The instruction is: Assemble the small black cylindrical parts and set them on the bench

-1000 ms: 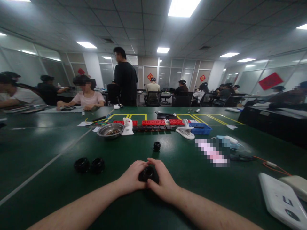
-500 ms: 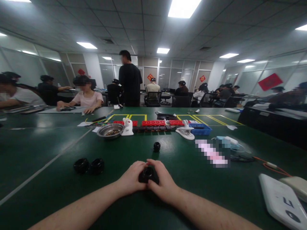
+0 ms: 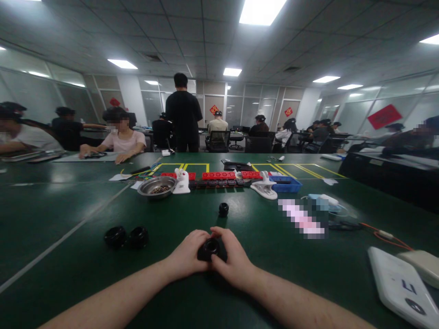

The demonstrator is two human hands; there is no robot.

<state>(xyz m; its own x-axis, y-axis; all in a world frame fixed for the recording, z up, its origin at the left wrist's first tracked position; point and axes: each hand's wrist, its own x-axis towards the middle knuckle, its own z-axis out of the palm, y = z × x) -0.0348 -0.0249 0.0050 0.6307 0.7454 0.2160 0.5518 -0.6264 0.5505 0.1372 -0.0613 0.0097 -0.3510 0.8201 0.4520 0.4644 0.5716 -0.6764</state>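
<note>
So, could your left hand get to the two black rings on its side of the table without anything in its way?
Probably yes. The left hand shares a black part with the right hand, so it would have to let go first. Only bare table lies between it and the two rings.

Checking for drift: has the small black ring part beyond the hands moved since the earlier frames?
No. The small black ring part keeps its spot before the red block row; only the camera shifted.

A dark green table carries two black rings left of the grip, a small black part just beyond it, a metal bowl and red blocks farther off, a white device to the right.
</note>
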